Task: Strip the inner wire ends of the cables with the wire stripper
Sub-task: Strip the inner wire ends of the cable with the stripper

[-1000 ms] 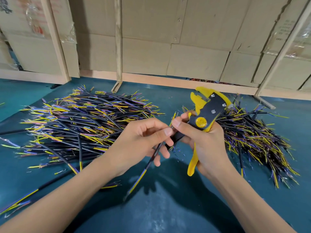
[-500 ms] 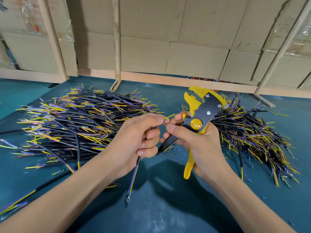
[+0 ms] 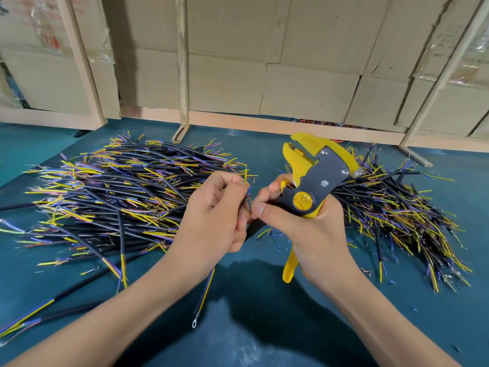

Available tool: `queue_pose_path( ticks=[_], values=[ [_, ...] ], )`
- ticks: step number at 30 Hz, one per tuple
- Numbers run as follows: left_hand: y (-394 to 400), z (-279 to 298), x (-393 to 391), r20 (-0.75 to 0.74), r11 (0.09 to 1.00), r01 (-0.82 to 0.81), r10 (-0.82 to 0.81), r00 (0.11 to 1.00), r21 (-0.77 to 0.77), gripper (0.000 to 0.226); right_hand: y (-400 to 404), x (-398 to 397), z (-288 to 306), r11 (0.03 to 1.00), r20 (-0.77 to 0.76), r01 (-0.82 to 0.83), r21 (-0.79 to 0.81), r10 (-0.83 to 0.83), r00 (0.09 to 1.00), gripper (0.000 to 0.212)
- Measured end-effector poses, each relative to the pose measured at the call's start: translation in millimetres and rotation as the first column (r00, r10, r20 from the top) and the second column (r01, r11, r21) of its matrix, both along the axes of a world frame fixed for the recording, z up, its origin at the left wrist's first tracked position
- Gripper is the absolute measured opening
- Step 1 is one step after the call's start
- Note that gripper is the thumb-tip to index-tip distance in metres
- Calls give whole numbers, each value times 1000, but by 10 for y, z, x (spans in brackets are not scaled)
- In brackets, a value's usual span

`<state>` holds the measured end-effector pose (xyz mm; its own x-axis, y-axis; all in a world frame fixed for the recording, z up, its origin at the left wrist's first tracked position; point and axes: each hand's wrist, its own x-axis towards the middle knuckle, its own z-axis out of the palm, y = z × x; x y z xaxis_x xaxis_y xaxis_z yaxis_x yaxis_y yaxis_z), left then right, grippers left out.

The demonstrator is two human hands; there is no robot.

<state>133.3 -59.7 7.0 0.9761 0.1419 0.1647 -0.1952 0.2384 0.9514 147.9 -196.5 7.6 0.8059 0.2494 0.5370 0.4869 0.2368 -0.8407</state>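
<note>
Since half a second earlier we had raised the cable [image 3: 205,290] so its yellow inner wire [image 3: 245,174] stood above our left hand [image 3: 211,215], which pinched it, while our right hand [image 3: 304,221] gripped the wire stripper [image 3: 315,178], jaws parted and not yet on a wire. We judged the separated end ready for stripping, with bare teal mat [image 3: 251,340] between the 2 piles [image 3: 111,192] giving room

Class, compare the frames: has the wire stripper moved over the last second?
Yes. The wire stripper in the right hand has shifted slightly left, away from the right-hand cable pile and toward the left hand.
</note>
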Motion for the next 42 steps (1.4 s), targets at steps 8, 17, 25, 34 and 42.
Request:
queue_pose_path(
  ticks=[8, 17, 25, 34, 42],
  values=[
    [-10, 23, -10, 45, 999, 9, -7, 999, -44, 23, 5, -35, 34, 1000, 77, -1, -10, 2, 997, 45],
    [70, 98, -36, 28, 975, 223, -223, 974, 27, 33, -58, 0, 69, 963, -171, -152, 221, 192, 966, 20],
    [127, 85, -34, -47, 937, 322, -319, 947, 132, 24, -98, 58, 61, 984, -293, -68, 166, 115, 949, 17],
    [116, 70, -36, -57, 935, 314, -309, 949, 166, 19, -138, 114, 39, 995, -246, -41, 96, 63, 967, 25],
    [27, 54, -49, 167, 992, 122, -126, 978, 33, 20, 1, 64, 33, 962, -506, 6, 273, 139, 851, 33]
  ],
)
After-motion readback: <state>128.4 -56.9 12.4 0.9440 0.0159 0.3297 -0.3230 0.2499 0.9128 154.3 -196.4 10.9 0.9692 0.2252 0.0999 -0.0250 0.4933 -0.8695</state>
